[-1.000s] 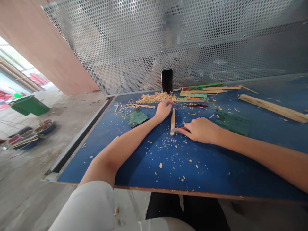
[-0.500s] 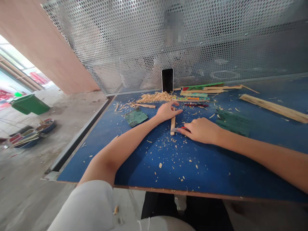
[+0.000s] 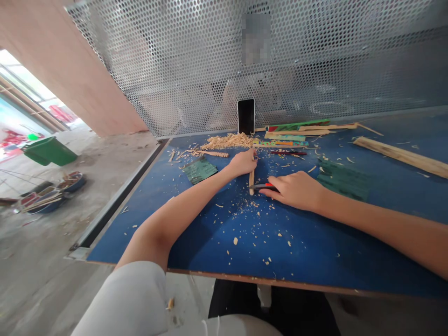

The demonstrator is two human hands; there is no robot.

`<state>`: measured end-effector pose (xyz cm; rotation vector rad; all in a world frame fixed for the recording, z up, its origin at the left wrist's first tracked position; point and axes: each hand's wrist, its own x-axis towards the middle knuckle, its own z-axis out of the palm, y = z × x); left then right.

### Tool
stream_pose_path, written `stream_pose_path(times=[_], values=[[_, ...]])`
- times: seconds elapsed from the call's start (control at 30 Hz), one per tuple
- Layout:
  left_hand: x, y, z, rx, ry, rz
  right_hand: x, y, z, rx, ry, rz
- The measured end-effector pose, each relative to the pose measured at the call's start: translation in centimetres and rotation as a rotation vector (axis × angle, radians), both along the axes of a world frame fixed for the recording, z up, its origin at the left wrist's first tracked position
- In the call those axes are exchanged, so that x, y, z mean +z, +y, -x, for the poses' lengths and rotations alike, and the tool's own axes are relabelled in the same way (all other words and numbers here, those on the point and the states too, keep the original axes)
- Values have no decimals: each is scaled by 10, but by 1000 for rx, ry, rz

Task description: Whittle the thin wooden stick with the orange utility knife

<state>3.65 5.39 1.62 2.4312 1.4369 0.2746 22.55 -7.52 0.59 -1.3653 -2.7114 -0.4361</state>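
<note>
My left hand [image 3: 244, 162] is closed around the far end of a narrow wooden stick [image 3: 251, 179] that points toward me above the blue tabletop [image 3: 206, 228]. From the right, my right hand [image 3: 296, 189] grips a utility knife [image 3: 266, 186] with red and black on its handle. Its blade lies across the stick close to the near end. Small wood chips [image 3: 257, 205] are scattered on the table below the stick. Part of the knife handle is hidden inside my right fingers.
A heap of wood shavings [image 3: 227, 140] lies behind my left hand, with a phone [image 3: 246, 116] propped upright against the perforated metal panel [image 3: 196, 70]. Painted wood strips [image 3: 283, 143], a longer plank [image 3: 402, 156] and two sandpaper sheets, one at left [image 3: 200, 171], lie around.
My left fingers, stretched out before, have closed around the stick. The knife blade has shifted slightly at the stick's near end. The whole view has moved a little.
</note>
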Motion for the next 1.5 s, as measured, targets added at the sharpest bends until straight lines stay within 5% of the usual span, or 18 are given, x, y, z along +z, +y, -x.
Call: stream_pose_path(times=[0.3,0.6,1.0,1.5], values=[[1,-24,-12,182,64,-9,-8,-1,-3,127,35,-79],[-9,-31,-21,218,67,-97,-5,-5,0,303,50,-146],[-5,-31,-19,196,85,-90,-3,-11,0,200,-85,-162],[1,-28,-17,177,143,-94,-9,-9,10,250,-82,-258]])
